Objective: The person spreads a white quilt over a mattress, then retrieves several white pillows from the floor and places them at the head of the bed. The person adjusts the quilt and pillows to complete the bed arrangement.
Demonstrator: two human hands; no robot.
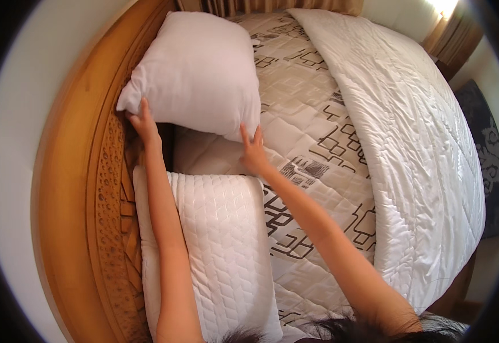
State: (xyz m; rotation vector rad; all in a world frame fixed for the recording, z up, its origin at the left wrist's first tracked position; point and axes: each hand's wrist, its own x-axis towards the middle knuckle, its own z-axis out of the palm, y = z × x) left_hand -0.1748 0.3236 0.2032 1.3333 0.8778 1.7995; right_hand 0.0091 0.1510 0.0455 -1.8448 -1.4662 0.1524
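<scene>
A plump white pillow [201,68] lies at the far left of the bed, against the carved wooden headboard. My left hand [143,123] touches the pillow's near left corner, one finger stretched up along the fabric; its other fingers are partly hidden. At the near right corner of the same pillow is my right hand [253,153], its fingers spread and the tips against the cloth. Beneath my left forearm, nearer to me, rests a second white pillow [223,223] with a quilted zigzag pattern.
The wooden headboard [72,188] curves along the left side. A beige patterned mattress [295,137] spreads beyond my hands, and a white comforter [415,148] is folded back over its right part. Brown curtains [295,6] hang at the far end. A dark patterned panel [481,143] stands at the right.
</scene>
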